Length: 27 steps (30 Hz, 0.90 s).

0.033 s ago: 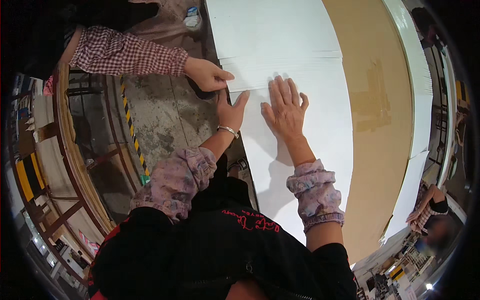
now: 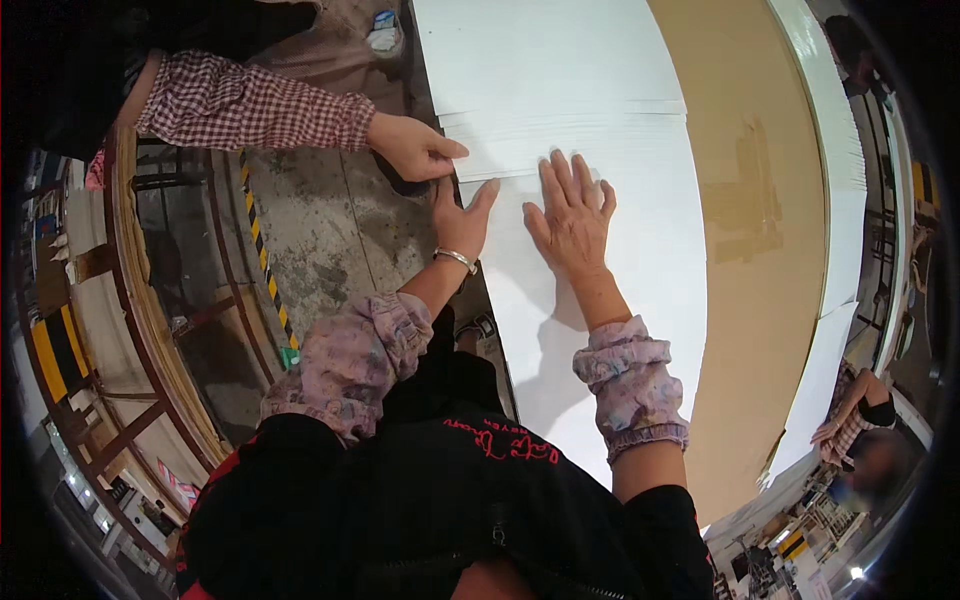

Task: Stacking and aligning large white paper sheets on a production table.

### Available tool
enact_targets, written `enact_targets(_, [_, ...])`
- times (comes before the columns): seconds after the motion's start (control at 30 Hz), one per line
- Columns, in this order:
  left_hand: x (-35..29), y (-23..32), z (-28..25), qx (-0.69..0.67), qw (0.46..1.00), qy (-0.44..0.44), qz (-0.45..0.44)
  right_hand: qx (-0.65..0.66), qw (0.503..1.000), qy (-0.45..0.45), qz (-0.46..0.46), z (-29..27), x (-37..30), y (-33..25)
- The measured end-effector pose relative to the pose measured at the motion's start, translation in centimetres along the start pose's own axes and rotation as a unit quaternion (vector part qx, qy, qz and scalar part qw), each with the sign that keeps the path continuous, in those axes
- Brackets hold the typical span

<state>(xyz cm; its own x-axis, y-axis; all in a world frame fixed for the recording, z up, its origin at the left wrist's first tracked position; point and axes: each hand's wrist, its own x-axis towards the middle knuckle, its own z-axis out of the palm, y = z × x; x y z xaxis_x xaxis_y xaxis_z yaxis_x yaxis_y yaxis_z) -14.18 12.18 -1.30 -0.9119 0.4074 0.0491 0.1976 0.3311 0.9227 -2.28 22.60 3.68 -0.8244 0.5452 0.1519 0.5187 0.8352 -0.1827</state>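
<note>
My right hand (image 2: 572, 222) lies flat on a smooth white sheet (image 2: 600, 350), its fingers spread and pointing away from me. At the left edge of the same sheet is my left hand (image 2: 461, 226), wearing a bracelet. Its thumb stands apart on top of the sheet, while the fingers lie along the edge and are partly hidden. Just beyond my fingertips, several white sheets (image 2: 570, 135) overlap with their edges staggered like steps. Another person's hand (image 2: 412, 147), coming from the left in a checked sleeve, pinches the sheets' left edge close to my left fingertips.
Brown cardboard (image 2: 755, 300) with tape on it runs along the right of the white sheets. More white sheets (image 2: 845, 200) are stacked beyond it. A rack with brown bars (image 2: 130, 270) stands at the left, beside a black-and-yellow floor stripe (image 2: 262, 250). Another person (image 2: 860, 415) is at the far right.
The staggered sheet edges sit very slightly farther away from me. My hands and the other person's hand keep almost the same places.
</note>
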Motion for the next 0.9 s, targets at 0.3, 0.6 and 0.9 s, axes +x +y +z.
enact_targets(0.3, [-0.2,2.0,0.2,-0.033,0.999,-0.038,0.004,0.005,1.000,-0.013,0.000,-0.2,0.2,0.2])
enact_targets(0.6, [0.2,1.4,-0.1,-0.085,0.994,-0.048,-0.038,0.009,1.000,-0.021,0.007,-0.1,0.0,0.0])
enact_targets(0.9, [0.0,-0.7,0.9,0.011,0.999,-0.037,-0.003,0.010,1.000,-0.021,0.015,0.8,-0.3,0.3])
